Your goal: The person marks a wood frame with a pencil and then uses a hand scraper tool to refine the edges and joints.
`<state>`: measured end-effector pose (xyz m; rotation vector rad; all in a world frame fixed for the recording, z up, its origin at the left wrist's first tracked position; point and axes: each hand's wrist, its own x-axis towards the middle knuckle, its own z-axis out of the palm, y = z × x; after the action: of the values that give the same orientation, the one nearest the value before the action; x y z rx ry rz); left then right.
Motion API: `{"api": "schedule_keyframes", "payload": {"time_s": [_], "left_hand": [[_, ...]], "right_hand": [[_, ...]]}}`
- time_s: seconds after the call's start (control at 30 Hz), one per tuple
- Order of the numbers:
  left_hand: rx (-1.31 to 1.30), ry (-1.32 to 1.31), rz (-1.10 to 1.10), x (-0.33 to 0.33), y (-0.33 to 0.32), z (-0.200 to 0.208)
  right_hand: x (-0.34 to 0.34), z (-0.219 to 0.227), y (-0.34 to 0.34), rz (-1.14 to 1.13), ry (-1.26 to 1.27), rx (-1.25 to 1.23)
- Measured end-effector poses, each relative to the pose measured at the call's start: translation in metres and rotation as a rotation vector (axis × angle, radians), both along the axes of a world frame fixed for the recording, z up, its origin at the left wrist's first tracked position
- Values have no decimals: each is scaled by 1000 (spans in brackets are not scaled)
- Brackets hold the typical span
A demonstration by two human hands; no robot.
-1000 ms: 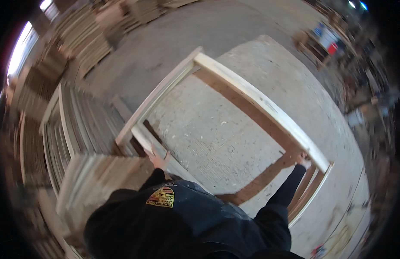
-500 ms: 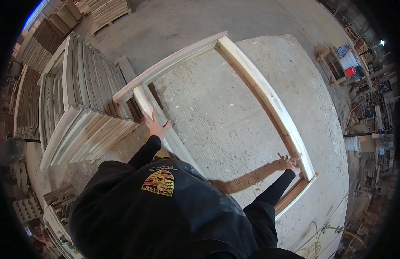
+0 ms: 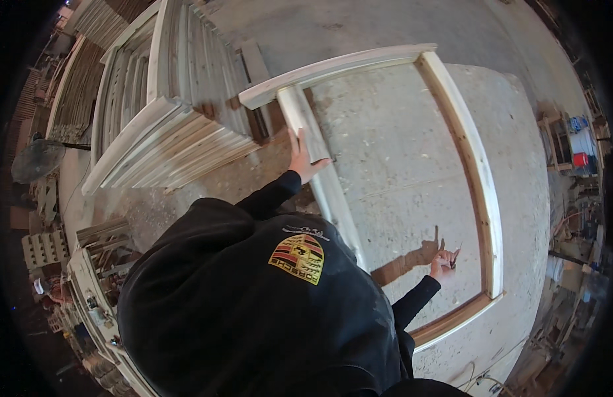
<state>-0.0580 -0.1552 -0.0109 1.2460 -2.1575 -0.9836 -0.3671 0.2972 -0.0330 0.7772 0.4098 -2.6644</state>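
Resting a left hand (image 3: 308, 159), fingers extended and thumb splayed, unclenched, on the left side of a wooden frame (image 3: 480, 165) laid over a pale tabletop (image 3: 399, 178). Holding out a right hand (image 3: 441, 265), fingers bent, within the frame near its right side (cannot tell whether grasping anything). Left of the frame: stacked wooden panels (image 3: 167, 142).

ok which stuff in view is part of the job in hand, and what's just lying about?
In the job, by the look of it:
- wooden frame, left hand on one rail
- worktop under it
- right hand, inside the frame's outline; what it may hold is too small to tell

Apparently just about:
- stacked frames, left
- fan, far left
- red container, far right
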Motion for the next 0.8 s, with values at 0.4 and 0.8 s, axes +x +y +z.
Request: {"api": "schedule_keyframes", "payload": {"time_s": [0.4, 0.8], "left_hand": [[687, -604, -711, 181, -110, -52], [428, -80, -265, 252, -283, -67]], "right_hand": [[216, 110, -280, 324, 481, 867], [311, 136, -443, 691, 679, 414]]}}
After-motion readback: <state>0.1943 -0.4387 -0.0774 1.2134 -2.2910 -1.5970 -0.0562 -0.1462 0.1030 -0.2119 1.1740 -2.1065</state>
